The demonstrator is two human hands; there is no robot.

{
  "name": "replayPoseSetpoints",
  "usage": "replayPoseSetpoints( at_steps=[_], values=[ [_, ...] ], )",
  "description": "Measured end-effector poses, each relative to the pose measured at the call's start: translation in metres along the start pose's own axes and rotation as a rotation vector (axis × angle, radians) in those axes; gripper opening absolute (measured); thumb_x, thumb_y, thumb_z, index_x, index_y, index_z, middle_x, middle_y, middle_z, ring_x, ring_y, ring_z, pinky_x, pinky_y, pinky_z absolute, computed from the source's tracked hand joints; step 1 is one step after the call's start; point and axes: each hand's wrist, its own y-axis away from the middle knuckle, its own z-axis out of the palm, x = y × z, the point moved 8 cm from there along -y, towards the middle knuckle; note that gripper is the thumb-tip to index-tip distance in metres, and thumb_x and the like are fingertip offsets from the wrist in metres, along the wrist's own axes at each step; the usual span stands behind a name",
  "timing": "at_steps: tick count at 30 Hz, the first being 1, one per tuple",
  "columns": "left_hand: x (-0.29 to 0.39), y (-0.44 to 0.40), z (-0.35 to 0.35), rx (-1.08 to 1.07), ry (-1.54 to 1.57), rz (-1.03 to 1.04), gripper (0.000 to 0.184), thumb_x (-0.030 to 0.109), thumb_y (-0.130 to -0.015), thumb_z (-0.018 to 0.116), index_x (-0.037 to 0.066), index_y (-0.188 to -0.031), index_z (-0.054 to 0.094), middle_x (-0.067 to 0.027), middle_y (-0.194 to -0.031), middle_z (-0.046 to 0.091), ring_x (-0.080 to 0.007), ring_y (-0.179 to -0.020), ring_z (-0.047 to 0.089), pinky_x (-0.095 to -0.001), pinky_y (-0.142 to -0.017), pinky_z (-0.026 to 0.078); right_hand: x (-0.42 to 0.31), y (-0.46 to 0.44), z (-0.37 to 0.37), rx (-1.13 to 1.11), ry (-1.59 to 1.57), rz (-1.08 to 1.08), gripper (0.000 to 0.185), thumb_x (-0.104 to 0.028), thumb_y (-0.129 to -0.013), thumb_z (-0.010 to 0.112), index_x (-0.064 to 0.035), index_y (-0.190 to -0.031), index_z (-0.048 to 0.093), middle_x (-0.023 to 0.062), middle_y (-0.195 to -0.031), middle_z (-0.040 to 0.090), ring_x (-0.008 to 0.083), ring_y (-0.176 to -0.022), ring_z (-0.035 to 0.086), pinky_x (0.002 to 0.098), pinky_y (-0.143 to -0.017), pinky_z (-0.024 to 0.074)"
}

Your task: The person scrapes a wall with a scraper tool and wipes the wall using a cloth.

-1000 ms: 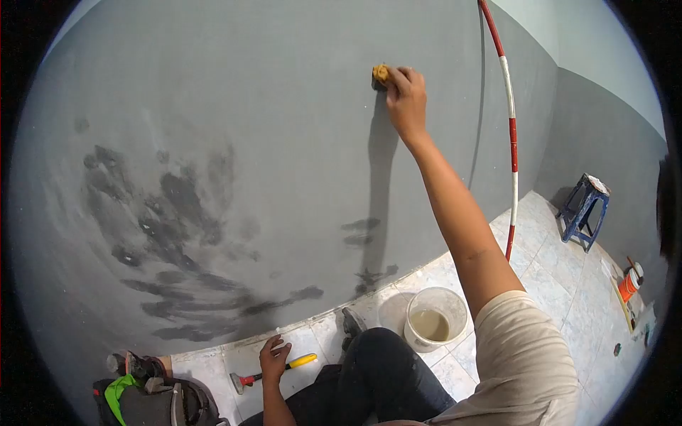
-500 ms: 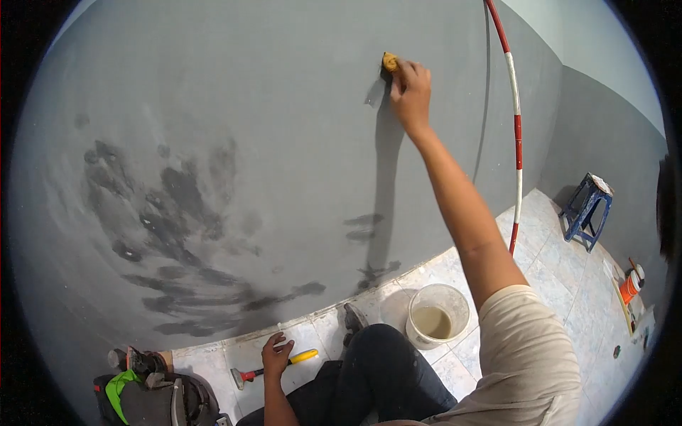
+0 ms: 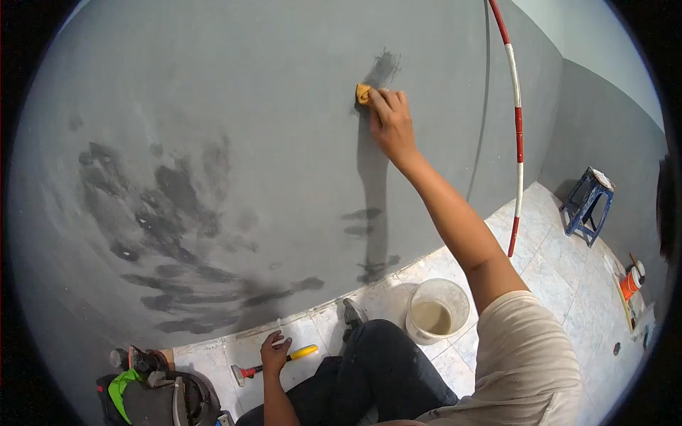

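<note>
My right hand reaches up and pinches a small yellow sponge against the grey wall. A dark wet-looking streak runs up and to the right from the sponge. Low down, my left hand hovers with loosely bent fingers, thumb and fingers apart, and nothing visible between them. Behind its wrist, a scraper with a red and yellow handle lies on the tiled floor; I cannot tell whether the hand touches it. A clear bucket of cloudy liquid stands right of my knee.
Dark smudges cover the wall's left part. A red-and-white pole leans on the right. Farther off are a blue stool and an orange container. A dark bag sits at lower left.
My right hand has moved the sponge down and left along the wall, uncovering a dark streak behind it. My left hand and the scraper stay nearly where they were.
</note>
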Motion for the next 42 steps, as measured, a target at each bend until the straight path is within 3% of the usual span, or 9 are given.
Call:
replayPoseSetpoints(
  at_steps=[7,10,19,25,28,30,37,40,42],
  values=[
    [0.006,0.005,0.006,-0.026,-0.04,-0.03,0.054,0.023,-0.085,0.084,0.006,-0.132,0.065,-0.017,-0.118,0.072,-0.0253,-0.09,0.074,-0.0352,-0.079,0.06,0.005,-0.011,-0.004,-0.107,0.057,0.029,0.037,0.007,-0.083,0.067,0.0003,-0.119,0.067,0.0125,-0.108,0.066,0.0324,-0.1,0.059,0.0422,-0.085,0.0519],
    [-0.004,0.002,0.001,-0.012,-0.045,-0.015,0.055,0.024,-0.084,0.085,0.006,-0.133,0.065,-0.0167,-0.118,0.072,-0.0254,-0.089,0.074,-0.0358,-0.077,0.06,-0.007,-0.003,-0.002,-0.158,0.035,-0.102,0.037,0.007,-0.082,0.067,-0.0003,-0.118,0.068,0.0123,-0.106,0.066,0.0323,-0.098,0.059,0.0414,-0.083,0.0517],
    [0.001,0.006,0.003,-0.039,-0.065,-0.081,0.06,0.027,-0.082,0.086,0.005,-0.134,0.064,-0.0165,-0.119,0.072,-0.025,-0.09,0.074,-0.0365,-0.077,0.061,-0.005,-0.012,-0.002,-0.184,-0.016,-0.034,0.038,0.009,-0.079,0.063,-0.0022,-0.115,0.067,0.0112,-0.106,0.062,0.0318,-0.096,0.057,0.0411,-0.083,0.0525],
    [-0.013,0.011,0.009,-0.075,-0.073,-0.094,0.061,0.028,-0.082,0.086,0.005,-0.134,0.063,-0.017,-0.121,0.071,-0.0259,-0.091,0.074,-0.0368,-0.077,0.061,-0.01,-0.007,-0.002,-0.125,0.108,-0.14,0.035,0.007,-0.08,0.065,0.0026,-0.115,0.067,0.0126,-0.104,0.063,0.0317,-0.094,0.059,0.0389,-0.078,0.0535],
    [-0.002,0.006,0.003,-0.063,-0.072,-0.104,0.061,0.028,-0.082,0.086,0.004,-0.134,0.063,-0.0172,-0.121,0.071,-0.0265,-0.091,0.074,-0.0368,-0.077,0.061,-0.025,-0.011,0.007,-0.277,0.334,-0.207,0.03,0.006,-0.078,0.062,0.0051,-0.107,0.065,0.0117,-0.101,0.06,0.0274,-0.093,0.058,0.038,-0.077,0.0539],
    [-0.003,0.007,0.005,-0.082,-0.082,-0.111,0.061,0.028,-0.082,0.086,0.004,-0.134,0.063,-0.0174,-0.12,0.071,-0.0268,-0.091,0.075,-0.0367,-0.078,0.061,-0.024,-0.017,0.004,-0.249,0.328,-0.114,0.028,0.004,-0.078,0.063,0.0045,-0.106,0.066,0.011,-0.1,0.06,0.0256,-0.091,0.059,0.0365,-0.074,0.0541],
    [-0.011,0.004,0.006,-0.085,-0.04,-0.083,0.063,0.028,-0.081,0.088,0.004,-0.133,0.063,-0.0173,-0.121,0.07,-0.0256,-0.091,0.074,-0.0375,-0.08,0.06,-0.031,0.0,0.007,-0.308,0.377,-0.19,0.033,0.003,-0.078,0.062,0.0039,-0.111,0.064,0.0099,-0.102,0.058,0.0253,-0.091,0.06,0.0359,-0.072,0.0542],
    [-0.016,0.001,0.009,-0.107,-0.067,-0.085,0.064,0.029,-0.081,0.088,0.003,-0.133,0.063,-0.0172,-0.12,0.07,-0.0248,-0.09,0.074,-0.0372,-0.081,0.06,-0.02,-0.003,0.007,-0.372,0.362,-0.069,0.037,0.003,-0.08,0.061,0.0042,-0.116,0.063,0.0101,-0.103,0.057,0.0253,-0.091,0.06,0.0364,-0.073,0.0541],
    [-0.021,0.002,0.013,-0.121,-0.079,-0.091,0.064,0.029,-0.08,0.088,0.003,-0.133,0.063,-0.0173,-0.12,0.07,-0.0244,-0.09,0.074,-0.0368,-0.081,0.06,-0.018,0.0,0.014,-0.276,0.41,-0.156,0.039,0.004,-0.08,0.061,0.0045,-0.119,0.063,0.0103,-0.102,0.057,0.0255,-0.091,0.06,0.0368,-0.073,0.0539]
  ],
)
